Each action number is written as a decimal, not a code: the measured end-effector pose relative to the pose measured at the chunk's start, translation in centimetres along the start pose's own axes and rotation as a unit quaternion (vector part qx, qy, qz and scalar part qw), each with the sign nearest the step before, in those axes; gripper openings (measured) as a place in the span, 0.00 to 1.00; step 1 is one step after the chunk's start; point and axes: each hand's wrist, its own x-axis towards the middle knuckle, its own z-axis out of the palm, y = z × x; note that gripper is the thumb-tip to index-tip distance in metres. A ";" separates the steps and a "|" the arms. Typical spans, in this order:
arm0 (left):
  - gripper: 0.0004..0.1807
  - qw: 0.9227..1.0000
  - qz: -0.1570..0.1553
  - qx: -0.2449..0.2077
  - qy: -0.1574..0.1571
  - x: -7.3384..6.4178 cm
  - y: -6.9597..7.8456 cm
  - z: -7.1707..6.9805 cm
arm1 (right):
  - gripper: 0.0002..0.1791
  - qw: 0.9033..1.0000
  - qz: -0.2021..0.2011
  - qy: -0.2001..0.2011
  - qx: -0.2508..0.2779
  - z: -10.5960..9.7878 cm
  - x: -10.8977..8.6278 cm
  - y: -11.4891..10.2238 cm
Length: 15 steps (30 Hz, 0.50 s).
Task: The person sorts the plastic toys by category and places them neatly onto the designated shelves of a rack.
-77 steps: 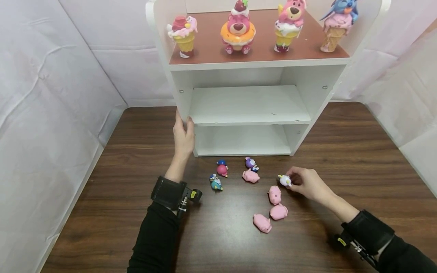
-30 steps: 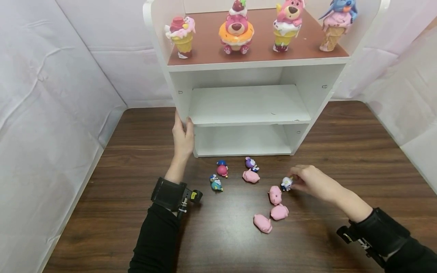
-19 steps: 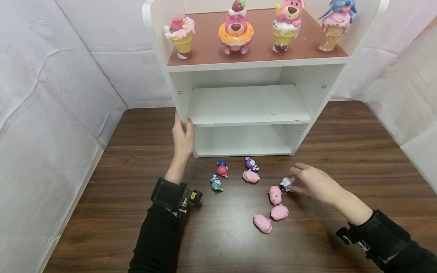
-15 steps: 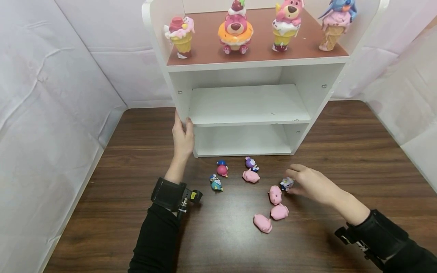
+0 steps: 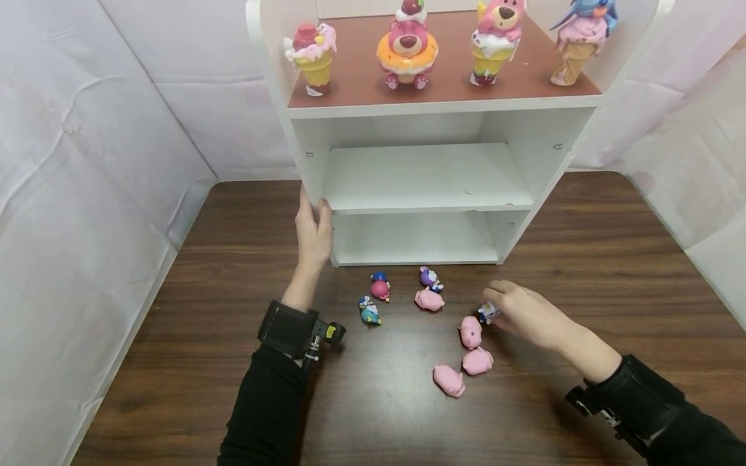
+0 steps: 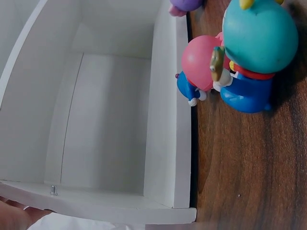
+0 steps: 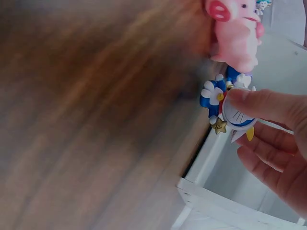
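My left hand [image 5: 315,239] grips the left side panel of a white shelf unit [image 5: 431,236], thumb along the front edge and fingers on the outer face. At the table's right middle, my right hand [image 5: 527,314] pinches a small white-and-blue cartoon cat figurine [image 7: 240,112] between thumb and fingers. In the right wrist view, its whiskered face, a gold star and a yellow tip show. Just left of that hand lies a pink pig figurine [image 5: 470,332], with two other pigs [image 5: 477,361] nearer the front.
A teal-and-blue figurine [image 5: 370,311], a pink-and-blue one [image 5: 380,287], a purple one [image 5: 430,278] and another pig [image 5: 429,299] lie before the unit. Ice-cream figurines [image 5: 315,61] stand on its brown top shelf [image 5: 449,58]. White cloth [image 5: 87,194] hangs around the table.
My right hand has turned the cat figurine so its blue part faces left and down, then shifted slightly left with it. My left hand stays on the shelf unit.
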 end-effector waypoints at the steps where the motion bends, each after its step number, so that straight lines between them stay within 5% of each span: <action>1: 0.26 1.000 0.000 0.001 0.000 0.0 0.0 0.0 | 0.18 1.000 -0.001 0.000 0.001 -0.2 0.2 0.0; 15: 0.26 1.000 0.000 0.001 0.001 0.0 0.1 0.0 | 0.17 0.999 -0.024 0.007 -0.029 -7.2 3.7 -0.5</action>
